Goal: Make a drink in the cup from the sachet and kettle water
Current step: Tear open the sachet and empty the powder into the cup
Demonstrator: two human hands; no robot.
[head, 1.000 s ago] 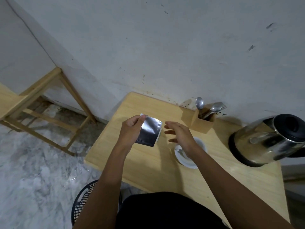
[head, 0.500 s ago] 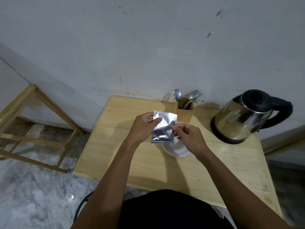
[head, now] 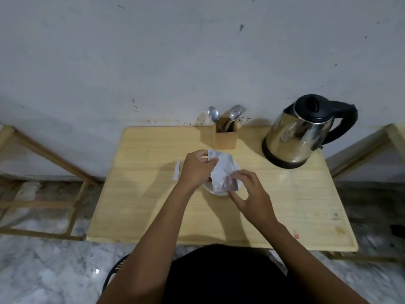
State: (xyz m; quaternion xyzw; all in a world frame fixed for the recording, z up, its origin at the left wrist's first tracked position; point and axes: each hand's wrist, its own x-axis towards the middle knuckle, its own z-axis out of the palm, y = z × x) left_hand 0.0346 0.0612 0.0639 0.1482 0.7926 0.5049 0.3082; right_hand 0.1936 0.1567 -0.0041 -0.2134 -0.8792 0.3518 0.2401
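Sachet's torn open and over the cup, pouring comes next

Going big to small: the wooden table [head: 285, 205] has the steel kettle [head: 300, 137] sitting at the back right, lid down, well apart from both hands, so I'd say no water has gone in yet. The wooden cutlery holder [head: 225, 137] with spoons is at the back, untouched. The white cup [head: 210, 189] is mid-table, mostly hidden, can't see inside it. The silver sachet [head: 223, 174] is held right above it: left hand [head: 195, 170] pinches the top corner, right hand [head: 252, 194] pinches the lower edge with thumb and forefinger, other fingers loosely curled. A thin torn-off strip [head: 176, 171] lies just left, so opening looks done. Left to do, I reckon: tip the powder in, add water, stir.
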